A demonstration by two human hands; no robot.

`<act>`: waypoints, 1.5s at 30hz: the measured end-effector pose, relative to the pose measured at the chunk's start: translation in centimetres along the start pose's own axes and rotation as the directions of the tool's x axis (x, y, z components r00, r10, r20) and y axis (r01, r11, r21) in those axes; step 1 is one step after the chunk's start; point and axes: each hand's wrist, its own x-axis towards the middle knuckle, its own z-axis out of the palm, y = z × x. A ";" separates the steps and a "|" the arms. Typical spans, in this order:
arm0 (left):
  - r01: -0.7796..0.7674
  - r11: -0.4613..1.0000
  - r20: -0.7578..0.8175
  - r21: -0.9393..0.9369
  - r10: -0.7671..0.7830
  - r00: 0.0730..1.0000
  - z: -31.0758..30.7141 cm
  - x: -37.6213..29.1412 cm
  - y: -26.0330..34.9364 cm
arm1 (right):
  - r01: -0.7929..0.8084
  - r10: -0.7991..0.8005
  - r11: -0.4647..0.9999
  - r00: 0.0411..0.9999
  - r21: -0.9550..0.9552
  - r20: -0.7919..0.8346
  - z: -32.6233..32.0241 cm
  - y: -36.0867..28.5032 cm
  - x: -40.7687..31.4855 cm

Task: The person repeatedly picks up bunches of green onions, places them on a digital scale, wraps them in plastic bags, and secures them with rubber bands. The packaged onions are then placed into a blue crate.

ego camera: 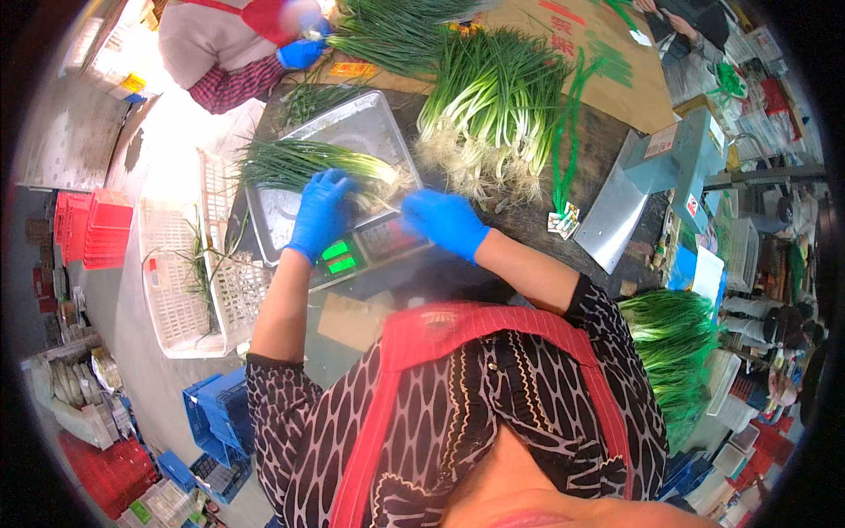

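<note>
A bunch of scallions [343, 158] lies on the metal tray of a weighing scale [370, 112], its leaves to the left and roots to the right. Blue gloves cover both hands. Over the near side of the bunch, my left hand [323, 211] has its fingertips at the stalks; whether they grip is unclear. Close to the roots, at the tray's near right corner, is my right hand [443, 223], blurred, with its fingertips partly hidden. The scale's lit green display [338, 257] shows below my left wrist.
A large pile of scallions [495, 112] lies beyond the scale. Green mesh strips with tags [563, 219] rest beside a grey-green machine [680, 158]. White plastic crates [178, 297] stand left. Across the table, a person's gloved hand [302, 54] is at more scallions.
</note>
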 end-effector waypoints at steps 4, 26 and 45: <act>0.040 0.999 -0.030 -0.011 -0.041 0.999 1.0 -0.7 0.1 | 0.004 -0.019 0.995 0.989 -0.102 -0.150 1.4 0.5 3.0; -0.136 0.990 0.259 0.022 0.126 0.958 -1.0 5.9 3.3 | -0.740 0.681 0.663 0.535 0.110 -0.500 -11.0 12.6 -23.0; 0.274 0.418 0.374 -0.866 0.179 0.910 12.3 5.0 23.1 | -0.437 0.576 0.724 0.809 0.534 -0.119 -6.6 5.5 -19.9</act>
